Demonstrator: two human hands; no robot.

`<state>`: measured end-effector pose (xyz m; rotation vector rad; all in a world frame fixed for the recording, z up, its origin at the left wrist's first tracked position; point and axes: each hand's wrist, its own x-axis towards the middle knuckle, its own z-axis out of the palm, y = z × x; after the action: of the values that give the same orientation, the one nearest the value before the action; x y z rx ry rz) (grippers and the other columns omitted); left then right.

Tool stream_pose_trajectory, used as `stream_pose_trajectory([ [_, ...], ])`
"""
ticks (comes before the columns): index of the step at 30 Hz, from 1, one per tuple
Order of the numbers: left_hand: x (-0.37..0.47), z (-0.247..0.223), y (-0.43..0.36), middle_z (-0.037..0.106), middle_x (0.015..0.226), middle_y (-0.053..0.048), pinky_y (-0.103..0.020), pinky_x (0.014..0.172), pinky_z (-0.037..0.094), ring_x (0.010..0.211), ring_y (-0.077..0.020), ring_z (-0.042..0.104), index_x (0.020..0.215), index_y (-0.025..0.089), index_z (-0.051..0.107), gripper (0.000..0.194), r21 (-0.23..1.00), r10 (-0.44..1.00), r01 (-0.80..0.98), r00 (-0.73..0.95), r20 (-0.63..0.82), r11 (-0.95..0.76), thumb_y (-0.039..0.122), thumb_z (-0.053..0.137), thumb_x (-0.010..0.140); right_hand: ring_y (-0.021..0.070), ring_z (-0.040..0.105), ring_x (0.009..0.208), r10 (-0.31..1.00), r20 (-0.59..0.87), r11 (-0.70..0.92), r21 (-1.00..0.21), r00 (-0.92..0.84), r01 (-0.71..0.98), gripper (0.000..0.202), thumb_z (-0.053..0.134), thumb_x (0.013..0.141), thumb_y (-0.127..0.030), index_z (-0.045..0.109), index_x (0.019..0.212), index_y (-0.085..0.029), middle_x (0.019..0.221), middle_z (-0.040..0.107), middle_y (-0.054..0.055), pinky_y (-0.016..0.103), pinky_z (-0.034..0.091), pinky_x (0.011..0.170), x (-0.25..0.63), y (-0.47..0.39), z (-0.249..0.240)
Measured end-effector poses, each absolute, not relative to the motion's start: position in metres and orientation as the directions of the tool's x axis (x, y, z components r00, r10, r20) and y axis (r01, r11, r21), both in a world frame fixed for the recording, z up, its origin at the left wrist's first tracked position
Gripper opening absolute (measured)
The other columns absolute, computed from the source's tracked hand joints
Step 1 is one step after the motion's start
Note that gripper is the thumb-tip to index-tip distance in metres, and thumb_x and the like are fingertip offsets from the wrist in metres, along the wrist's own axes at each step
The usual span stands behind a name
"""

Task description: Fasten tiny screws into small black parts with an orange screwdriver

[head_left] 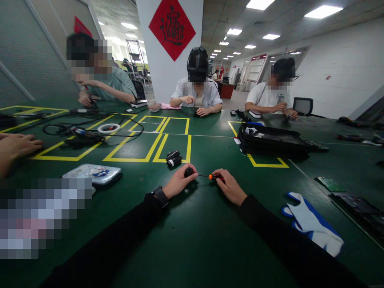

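My left hand [179, 182], with a dark watch on its wrist, is closed around a small black cylindrical part [189, 172]. My right hand [230, 186] grips a screwdriver [211, 177] by its orange and dark handle. The thin shaft points left and its tip reaches the fingers of my left hand; whether it touches the black part I cannot tell. Just beyond my left hand, several similar black cylindrical parts [174, 159] lie together on the green table [192, 248].
Stacked black trays [270, 140] stand at the right rear, a white and blue glove [313, 224] and circuit board [330, 184] nearer. Left are a phone in a clear case [93, 174], a tape roll [108, 128], cables and another person's hand [19, 148]. Three people sit opposite.
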<state>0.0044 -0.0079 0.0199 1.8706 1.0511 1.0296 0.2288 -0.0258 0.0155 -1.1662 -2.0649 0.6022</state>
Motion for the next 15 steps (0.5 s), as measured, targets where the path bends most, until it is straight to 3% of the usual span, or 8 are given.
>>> stream_pose_trajectory([
  [9,0.0044,0.0217,-0.0082,0.055,0.08,-0.001,-0.027,0.072,0.04,0.074,-0.0133,0.049,0.084,0.017,0.054,0.019,0.886,0.912,0.295,0.315,0.264,-0.359,0.034,0.053,0.076,0.0147,0.052,0.091,0.871,0.361,0.489,-0.698,-0.333,0.523,0.035,0.047,0.077,-0.012,0.045,0.112,-0.02,0.096,0.055,0.004,0.036,0.039,0.088,0.2294,-0.0278,0.0174],
  [15,0.0038,0.0206,-0.0072,0.055,0.083,-0.001,-0.028,0.076,0.039,0.078,-0.0137,0.051,0.085,0.017,0.053,0.017,0.872,0.893,0.291,0.347,0.288,-0.395,0.032,0.051,0.078,0.0147,0.052,0.09,0.894,0.315,0.444,-0.707,-0.318,0.551,0.027,0.042,0.083,-0.018,0.049,0.108,-0.018,0.097,0.056,0.006,0.034,0.041,0.085,0.2288,-0.0271,0.0172],
])
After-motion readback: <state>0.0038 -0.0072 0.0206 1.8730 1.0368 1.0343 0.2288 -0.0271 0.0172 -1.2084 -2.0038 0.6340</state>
